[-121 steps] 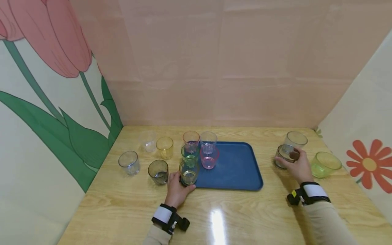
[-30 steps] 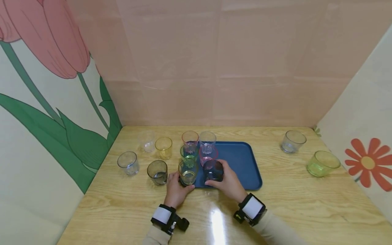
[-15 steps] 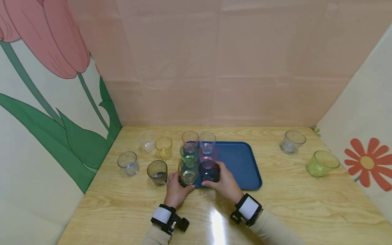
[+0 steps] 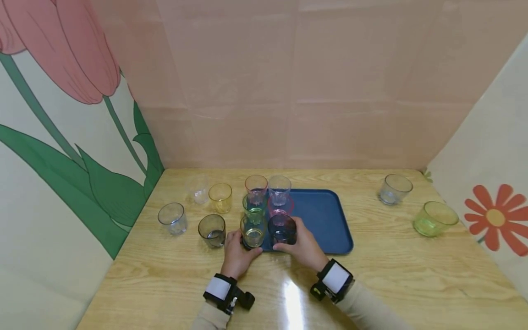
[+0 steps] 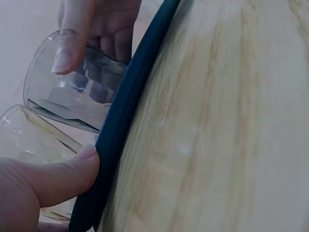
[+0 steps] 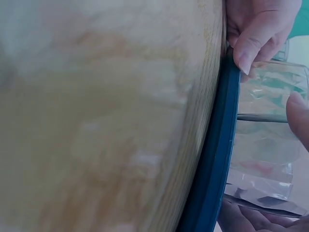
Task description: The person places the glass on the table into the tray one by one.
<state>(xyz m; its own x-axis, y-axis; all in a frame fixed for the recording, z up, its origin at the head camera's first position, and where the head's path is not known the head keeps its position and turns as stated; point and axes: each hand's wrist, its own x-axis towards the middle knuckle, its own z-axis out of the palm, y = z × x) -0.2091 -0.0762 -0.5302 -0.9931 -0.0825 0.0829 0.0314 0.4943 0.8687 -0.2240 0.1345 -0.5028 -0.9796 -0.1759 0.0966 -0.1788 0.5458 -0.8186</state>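
"Head view?"
"I see the right hand (image 4: 304, 247) pinching a smoky dark glass tumbler (image 4: 282, 231) upright within a blue rectangular tray (image 4: 323, 220)."
"Left wrist?"
"The left hand (image 5: 46, 182) has its thumb pressing the rim (image 5: 126, 101), probably steadying it; I can't tell its grip."
"Right wrist?"
"Fingers (image 6: 244, 217) and thumb (image 6: 299, 118) straddle the tumbler, likely for control."

Behind the wood-grain table (image 4: 165, 288), at twelve o'clock, stands a pinkish flat backdrop (image 4: 264, 82). On the table lies a blue rectangular tray (image 4: 317, 224). Along its nine o'clock side, round see-through tumblers stand in two files, twelve to six: outer, red-rimmed tumbler (image 4: 256, 186), green tumbler (image 4: 254, 206), yellowish tumbler (image 4: 253, 233); inner, clear tumbler (image 4: 279, 187), pink tumbler (image 4: 280, 207), dark smoky tumbler (image 4: 282, 229). Off-tray: at ten, amber tumbler (image 4: 220, 199) and second clear tumbler (image 4: 200, 191); at nine, brown tumbler (image 4: 212, 232), grey-rimmed tumbler (image 4: 173, 220); at two, grey-tinted tumbler (image 4: 394, 189); at three, yellow-green tumbler (image 4: 434, 220).
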